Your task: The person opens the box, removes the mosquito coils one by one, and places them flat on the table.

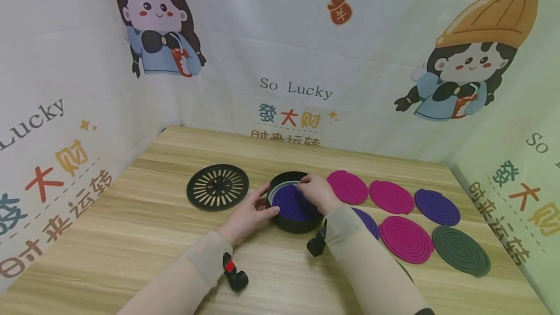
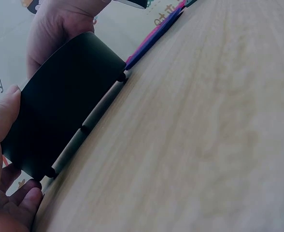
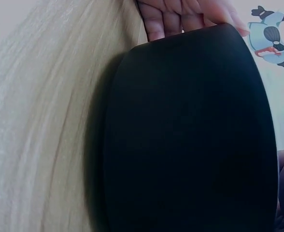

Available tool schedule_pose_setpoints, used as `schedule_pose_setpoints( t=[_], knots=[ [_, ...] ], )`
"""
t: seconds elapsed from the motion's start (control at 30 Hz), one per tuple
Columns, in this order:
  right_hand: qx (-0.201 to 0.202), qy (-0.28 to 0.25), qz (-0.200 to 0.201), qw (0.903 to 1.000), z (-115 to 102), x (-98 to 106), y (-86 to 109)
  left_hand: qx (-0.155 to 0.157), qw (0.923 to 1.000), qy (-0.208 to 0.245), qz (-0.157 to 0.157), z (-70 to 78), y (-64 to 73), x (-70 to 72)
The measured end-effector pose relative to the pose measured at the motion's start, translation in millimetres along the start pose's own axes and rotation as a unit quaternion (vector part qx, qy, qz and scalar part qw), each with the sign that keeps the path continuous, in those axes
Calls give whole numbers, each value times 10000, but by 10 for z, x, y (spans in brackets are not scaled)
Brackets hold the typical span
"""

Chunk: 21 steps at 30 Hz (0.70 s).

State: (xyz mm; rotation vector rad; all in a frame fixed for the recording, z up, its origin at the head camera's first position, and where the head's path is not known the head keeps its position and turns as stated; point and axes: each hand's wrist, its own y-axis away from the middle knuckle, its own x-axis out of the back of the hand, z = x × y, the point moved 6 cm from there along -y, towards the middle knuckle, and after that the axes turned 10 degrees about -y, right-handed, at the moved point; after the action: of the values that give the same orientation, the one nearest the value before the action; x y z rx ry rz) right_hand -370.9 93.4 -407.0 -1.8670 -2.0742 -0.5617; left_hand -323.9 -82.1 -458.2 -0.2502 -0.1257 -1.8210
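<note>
A round black container [image 1: 297, 226] with low side walls stands on the table in front of me. In it lies a blue spiral-grooved coaster [image 1: 292, 203], with a pale ring showing along the far left inside wall. My left hand [image 1: 251, 213] grips the container's left side, thumb at the rim; in the left wrist view its fingers [image 2: 23, 200] curl near the base. My right hand [image 1: 318, 192] reaches over the right rim, fingertips bunched at the coaster's far edge, pinching it. The container's dark outer wall [image 3: 190, 130] fills most of the right wrist view.
A black slotted round lid [image 1: 218, 187] lies left of the container. To the right lie magenta coasters [image 1: 406, 239], blue coasters [image 1: 437, 206] and a dark green coaster [image 1: 461, 251]. My right sleeve partly covers one blue coaster. Printed cloth [image 1: 245, 38] hangs round the wooden table [image 1: 144, 237].
</note>
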Motion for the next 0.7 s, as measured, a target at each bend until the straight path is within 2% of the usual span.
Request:
schedule_pose_setpoints(
  t=[0.3, 0.7],
  knots=[
    [138, 405, 13, 9991, -50, -5, 39, 38, 10000, 3, -3, -8, 5, 4],
    [53, 743, 46, 9972, -42, -26, 40, -11, 10000, 5, 3, 2, 7, 0]
  ],
)
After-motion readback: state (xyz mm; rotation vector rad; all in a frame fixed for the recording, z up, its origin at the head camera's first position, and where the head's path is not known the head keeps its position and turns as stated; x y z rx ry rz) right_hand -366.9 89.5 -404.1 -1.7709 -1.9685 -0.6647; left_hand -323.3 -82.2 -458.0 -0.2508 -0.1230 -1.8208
